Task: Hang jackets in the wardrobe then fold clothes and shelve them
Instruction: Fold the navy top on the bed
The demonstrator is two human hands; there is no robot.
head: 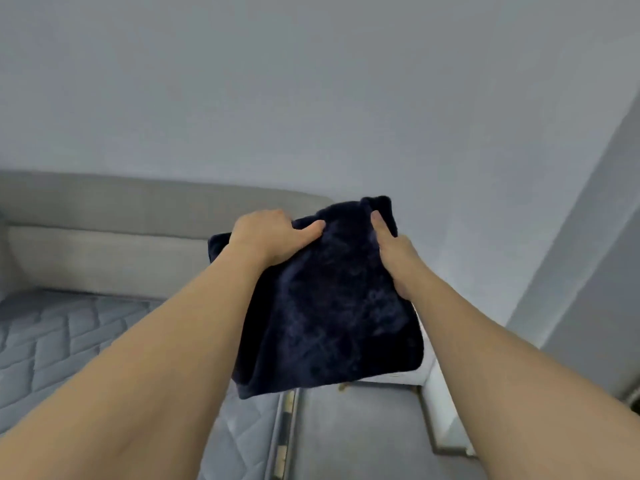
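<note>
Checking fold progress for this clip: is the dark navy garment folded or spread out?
Folded. The dark navy garment is a compact, doubled-over bundle held in the air by the left hand and right hand, above the mattress.

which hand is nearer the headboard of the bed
Left. The left hand grips the dark folded garment on the side toward the grey headboard; the right hand grips its far side, toward the wall.

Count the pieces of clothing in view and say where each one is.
1. A dark navy folded garment is held up in the air over the mattress, gripped by the left hand and the right hand. Others may lie out of view.
</note>
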